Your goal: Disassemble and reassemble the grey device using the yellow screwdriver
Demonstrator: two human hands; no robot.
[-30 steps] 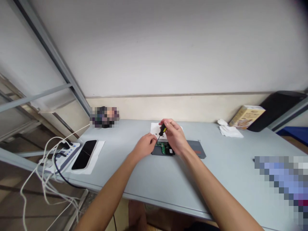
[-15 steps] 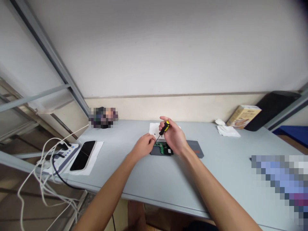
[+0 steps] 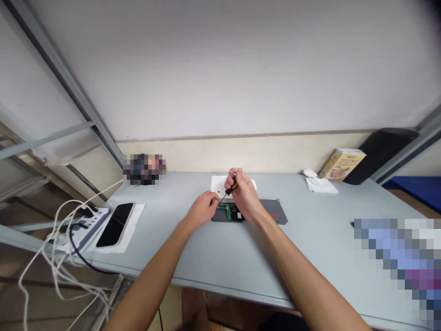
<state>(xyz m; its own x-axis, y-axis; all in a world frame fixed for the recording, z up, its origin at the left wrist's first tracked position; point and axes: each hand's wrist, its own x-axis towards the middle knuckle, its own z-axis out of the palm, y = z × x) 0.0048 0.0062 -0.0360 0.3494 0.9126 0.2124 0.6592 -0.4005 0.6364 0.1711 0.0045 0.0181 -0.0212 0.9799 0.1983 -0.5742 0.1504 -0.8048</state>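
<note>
One broad, smooth pale wall (image 3: 220,69) filled the upper view above a flat grey worktop (image 3: 310,262) with a slightly glossy surface. On that worktop, in the middle, lay the opened device (image 3: 274,210), a thin, matte grey slab with an orange-brown patch towards its right end. To the left stood a white and grey plastic power strip (image 3: 82,232) with loops of pale cable, and just beside it a glossy black phone (image 3: 116,225) rested on white paper. Towards the back right, a yellow cardboard box (image 3: 342,164) leaned near a rounded black object (image 3: 375,156). The left hand (image 3: 202,208) was narrow, fingers bunched at the device's left end; whether they pinched anything could not be told. The right hand (image 3: 245,193) was closed around a black and yellow screwdriver (image 3: 230,187), its thin shaft slanting down to the left. Crumpled, soft tissue (image 3: 322,185) lay before the box. A jagged green circuit board (image 3: 229,210) showed inside the device. The right hand and wrist hid the device's middle and part of a white sheet (image 3: 216,184) behind; the screwdriver's tip was lost by the left fingers. Pixel blocks masked an item at the right edge.
</note>
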